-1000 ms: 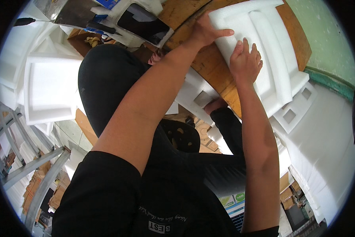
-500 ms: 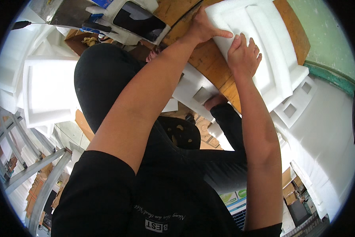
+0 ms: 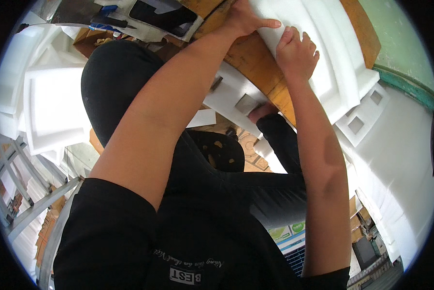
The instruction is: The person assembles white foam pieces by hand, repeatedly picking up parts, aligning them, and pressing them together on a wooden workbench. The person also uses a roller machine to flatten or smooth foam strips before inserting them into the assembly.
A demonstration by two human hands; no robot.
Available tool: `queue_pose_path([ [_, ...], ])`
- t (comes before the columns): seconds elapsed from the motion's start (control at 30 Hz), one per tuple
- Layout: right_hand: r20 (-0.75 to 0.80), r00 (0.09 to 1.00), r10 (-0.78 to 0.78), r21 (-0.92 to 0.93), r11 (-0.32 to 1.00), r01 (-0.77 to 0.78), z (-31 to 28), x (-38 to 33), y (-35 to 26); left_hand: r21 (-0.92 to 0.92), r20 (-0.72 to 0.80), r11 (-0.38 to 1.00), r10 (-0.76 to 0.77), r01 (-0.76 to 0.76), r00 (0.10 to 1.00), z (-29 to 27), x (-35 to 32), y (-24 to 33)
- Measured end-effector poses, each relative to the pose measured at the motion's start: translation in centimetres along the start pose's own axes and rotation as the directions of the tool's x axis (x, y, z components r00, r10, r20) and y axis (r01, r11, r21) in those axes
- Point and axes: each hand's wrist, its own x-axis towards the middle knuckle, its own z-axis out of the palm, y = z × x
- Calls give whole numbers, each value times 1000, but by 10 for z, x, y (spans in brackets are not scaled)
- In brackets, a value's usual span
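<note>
A moulded white foam piece (image 3: 333, 58) lies on a brown wooden board (image 3: 253, 58) at the top of the head view. My left hand (image 3: 246, 21) grips its left edge, thumb stretched over the foam. My right hand (image 3: 296, 53) presses flat on the foam's middle, fingers curled into a groove. Both forearms reach up from the lower edge. Below the board, another person's hand (image 3: 260, 112) in a dark sleeve touches a second white foam piece (image 3: 231, 96) with a square cut-out.
My raised knee in black trousers (image 3: 115, 82) fills the middle left. White foam trays (image 3: 52, 108) are stacked at the left. A foam slab with square holes (image 3: 367, 116) lies at the right, over large white blocks (image 3: 400, 179). A metal frame (image 3: 28, 208) stands lower left.
Both hands have shifted slightly up and left on the white foam piece, keeping their hold. The other person's hand stays under the board.
</note>
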Motion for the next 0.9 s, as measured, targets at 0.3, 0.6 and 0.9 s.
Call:
queue_pose_path([
  [0.3, 22, 1000, 19, 12, 1000, -19, -6, 2, -1, -49, 62, 999, 6, -3, 998, 4, -2, -9],
  [0.6, -12, 996, 92, 389, 918, -81, -36, -21, 53, -127, 46, 985, -114, 119, 992, 5, -5, -7],
  [0.9, 211, 970, 121, -87, 991, -105, -39, -48, 63, -83, 57, 992, -88, 93, 994, -2, -9, 1],
])
